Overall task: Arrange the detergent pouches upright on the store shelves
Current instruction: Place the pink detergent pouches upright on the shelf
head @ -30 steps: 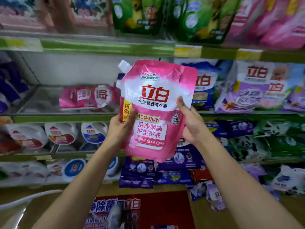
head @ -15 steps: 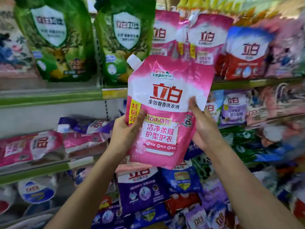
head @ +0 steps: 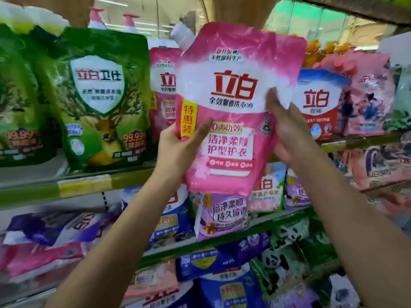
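Observation:
A pink and white detergent pouch (head: 233, 90) with a white spout at its top left is held upright in front of the top shelf (head: 84, 185). My left hand (head: 178, 150) grips its lower left edge, thumb across the front. My right hand (head: 287, 132) grips its right side, thumb on the white band. Directly behind it on that shelf stands another pink pouch (head: 162, 90), partly hidden by the held pouch.
Green deer-print pouches (head: 102, 101) stand to the left on the top shelf, a red and blue pouch (head: 320, 103) and pink ones to the right. On the shelf below, purple and pink pouches (head: 49, 238) lie flat at left; a lilac pouch (head: 222, 216) stands upright.
Both hands have raised the pink pouch from the lower shelves up to the top shelf level. The view has tilted upward with it, and the pouch is closer to the standing pink pouch.

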